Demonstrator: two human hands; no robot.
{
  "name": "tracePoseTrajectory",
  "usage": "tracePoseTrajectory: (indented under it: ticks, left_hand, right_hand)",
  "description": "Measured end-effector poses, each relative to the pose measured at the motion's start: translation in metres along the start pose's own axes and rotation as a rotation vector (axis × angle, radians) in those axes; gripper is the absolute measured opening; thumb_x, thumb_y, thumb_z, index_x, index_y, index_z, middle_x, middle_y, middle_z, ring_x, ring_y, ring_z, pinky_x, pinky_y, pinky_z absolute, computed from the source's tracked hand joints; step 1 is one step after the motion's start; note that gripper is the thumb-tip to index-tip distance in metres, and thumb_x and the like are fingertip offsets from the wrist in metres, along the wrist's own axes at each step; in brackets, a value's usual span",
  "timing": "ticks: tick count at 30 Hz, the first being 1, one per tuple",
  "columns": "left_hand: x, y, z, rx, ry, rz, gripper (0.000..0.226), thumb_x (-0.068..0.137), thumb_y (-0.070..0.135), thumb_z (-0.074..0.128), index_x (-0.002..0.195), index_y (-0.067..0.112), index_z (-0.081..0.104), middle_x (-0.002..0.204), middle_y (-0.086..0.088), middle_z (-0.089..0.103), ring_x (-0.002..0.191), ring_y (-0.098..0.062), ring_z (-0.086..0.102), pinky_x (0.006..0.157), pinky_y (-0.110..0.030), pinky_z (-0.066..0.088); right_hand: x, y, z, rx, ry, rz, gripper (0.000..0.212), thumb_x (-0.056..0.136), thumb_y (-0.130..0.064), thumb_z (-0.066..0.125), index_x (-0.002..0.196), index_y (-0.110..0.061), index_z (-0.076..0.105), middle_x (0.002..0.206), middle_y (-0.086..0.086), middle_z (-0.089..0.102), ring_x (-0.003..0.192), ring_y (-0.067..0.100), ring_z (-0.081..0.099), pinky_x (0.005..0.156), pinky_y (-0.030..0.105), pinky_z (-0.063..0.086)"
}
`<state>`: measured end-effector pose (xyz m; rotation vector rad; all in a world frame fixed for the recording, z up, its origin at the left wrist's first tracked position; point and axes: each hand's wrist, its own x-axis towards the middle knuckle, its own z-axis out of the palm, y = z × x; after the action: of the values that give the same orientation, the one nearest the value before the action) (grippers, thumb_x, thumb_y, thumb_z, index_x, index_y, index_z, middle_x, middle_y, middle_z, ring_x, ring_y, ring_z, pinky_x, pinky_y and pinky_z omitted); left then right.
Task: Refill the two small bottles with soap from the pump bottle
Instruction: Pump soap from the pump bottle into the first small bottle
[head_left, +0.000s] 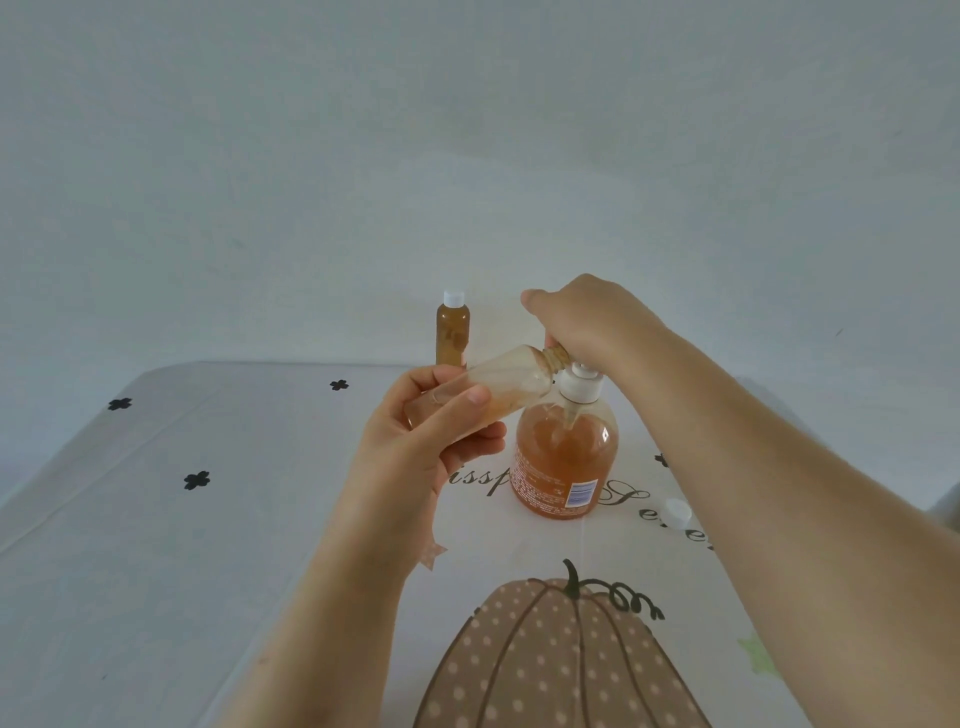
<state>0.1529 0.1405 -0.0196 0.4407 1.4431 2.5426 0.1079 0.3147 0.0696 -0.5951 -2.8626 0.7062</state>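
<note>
Pump bottle (566, 457) is standing upright on the tablecloth (208, 545), amber soap showing through its wall. The right hand (582, 322) is bearing down on the pump head (584, 387) from 12 o'clock. Its fingers are lying hidden beneath its back, so I cannot tell whether they are curling round the head or pressing flat.

The left hand (431, 441) is gripping the open small bottle (498, 384), with fingers and thumb wrapping its body. It is holding the bottle tilted at 10 o'clock of the pump bottle, mouth aiming at the spout under the right hand. Contact there is hidden.

To go well, the mouth is probably needing to sit right under the spout while slow, full strokes are sending soap down the inner wall.

The capped small bottle (452, 332) is standing at 11 o'clock, farther back, looking full. The loose cap (677, 512) is lying at 4 o'clock, near the right forearm, where a careless sweep is risking a knock.
</note>
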Motion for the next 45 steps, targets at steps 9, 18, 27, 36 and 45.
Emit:
tracePoseTrajectory:
  ticks: [9,18,27,36,45]
  left_hand:
    - [0.004,-0.004,-0.004,-0.007,-0.022,-0.029,0.031,0.077,0.013,0.072,0.104,0.005,0.058,0.092,-0.010,0.071,0.076,-0.025,0.067,0.072,-0.030,0.056]
    - [0.002,-0.002,-0.002,-0.032,-0.030,-0.029,0.032,0.077,0.015,0.072,0.105,0.006,0.058,0.095,-0.011,0.072,0.078,-0.025,0.068,0.075,-0.030,0.057]
    - [-0.001,0.002,0.006,-0.086,-0.055,-0.029,0.036,0.077,0.009,0.075,0.107,0.006,0.056,0.094,-0.009,0.073,0.078,-0.024,0.067,0.080,-0.032,0.058]
    - [-0.001,0.001,0.004,-0.076,-0.043,-0.045,0.038,0.073,0.011,0.075,0.106,0.006,0.057,0.096,-0.011,0.072,0.078,-0.025,0.067,0.078,-0.031,0.058]
    - [0.004,-0.005,-0.002,-0.057,-0.016,-0.065,0.031,0.072,0.007,0.072,0.099,0.005,0.059,0.084,-0.009,0.070,0.072,-0.025,0.067,0.069,-0.028,0.056]
  right_hand:
    - [0.006,0.008,0.011,0.062,0.032,-0.020,0.045,0.097,-0.042,0.042,0.093,-0.009,0.072,0.081,0.004,0.068,0.073,0.024,0.060,0.070,0.034,0.044]
    - [0.001,0.002,0.005,0.055,0.036,0.023,0.041,0.096,-0.039,0.044,0.094,-0.010,0.072,0.077,0.003,0.067,0.067,0.023,0.058,0.066,0.032,0.042]
    - [-0.006,-0.007,-0.013,-0.056,0.043,-0.001,0.043,0.099,-0.040,0.043,0.081,-0.010,0.068,0.061,0.001,0.062,0.056,0.021,0.056,0.062,0.028,0.043]
    - [-0.004,-0.007,-0.007,0.008,-0.018,0.025,0.037,0.094,-0.034,0.046,0.085,-0.008,0.071,0.059,0.004,0.061,0.056,0.023,0.055,0.067,0.031,0.044]
    - [0.004,0.005,0.009,0.033,0.038,-0.022,0.040,0.096,-0.037,0.046,0.092,-0.008,0.073,0.076,0.003,0.065,0.067,0.022,0.057,0.061,0.030,0.040]
